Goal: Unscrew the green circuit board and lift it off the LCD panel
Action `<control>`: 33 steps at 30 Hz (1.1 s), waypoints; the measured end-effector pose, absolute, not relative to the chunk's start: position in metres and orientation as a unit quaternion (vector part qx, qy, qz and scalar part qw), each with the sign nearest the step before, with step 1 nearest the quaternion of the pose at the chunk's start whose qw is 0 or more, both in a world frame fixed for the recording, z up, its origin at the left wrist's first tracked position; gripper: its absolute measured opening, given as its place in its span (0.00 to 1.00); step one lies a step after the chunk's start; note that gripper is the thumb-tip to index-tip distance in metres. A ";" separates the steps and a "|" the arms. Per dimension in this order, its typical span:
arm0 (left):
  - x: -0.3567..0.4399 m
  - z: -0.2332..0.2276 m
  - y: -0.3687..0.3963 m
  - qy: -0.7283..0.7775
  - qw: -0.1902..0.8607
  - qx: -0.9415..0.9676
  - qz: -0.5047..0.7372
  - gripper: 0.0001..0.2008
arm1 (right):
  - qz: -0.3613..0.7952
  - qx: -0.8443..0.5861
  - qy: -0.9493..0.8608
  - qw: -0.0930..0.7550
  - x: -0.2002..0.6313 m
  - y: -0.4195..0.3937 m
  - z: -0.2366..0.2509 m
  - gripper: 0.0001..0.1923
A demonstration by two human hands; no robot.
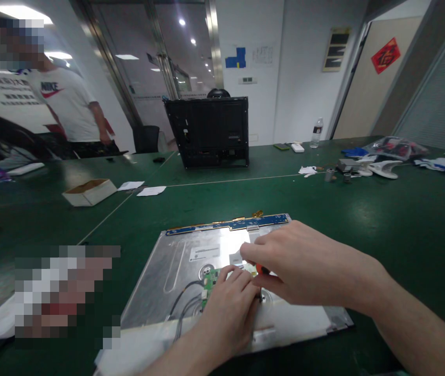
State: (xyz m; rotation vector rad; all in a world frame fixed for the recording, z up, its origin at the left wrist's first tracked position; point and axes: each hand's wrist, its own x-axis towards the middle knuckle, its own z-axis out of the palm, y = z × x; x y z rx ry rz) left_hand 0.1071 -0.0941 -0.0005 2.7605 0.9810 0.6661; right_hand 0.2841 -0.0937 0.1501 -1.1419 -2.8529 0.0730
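Observation:
A display panel with a silvery metal back lies on the table, a long blue circuit strip along its far edge. On its middle sits a small green circuit board, with dark cables running from its left side. My left hand is on this board, its fingers bent over and pressing it, hiding most of it. Close above, my right hand is closed around an orange-handled screwdriver. Only a bit of the handle shows; the tip is largely hidden between my hands.
The green table bears an open box, papers, a black monitor standing at the back, a water bottle and a cluttered pile at right. A person stands beyond the table at left.

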 end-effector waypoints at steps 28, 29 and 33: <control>0.107 0.002 -0.095 0.334 0.082 0.917 0.201 0.11 | 0.036 -0.355 -0.934 0.029 0.287 -0.095 0.151 0.02; 0.107 0.002 -0.096 0.335 0.080 0.918 0.196 0.11 | 0.035 -0.360 -0.932 0.029 0.286 -0.094 0.151 0.02; 0.106 0.001 -0.095 0.341 0.073 0.916 0.200 0.09 | 0.023 -0.374 -0.927 0.029 0.285 -0.091 0.151 0.05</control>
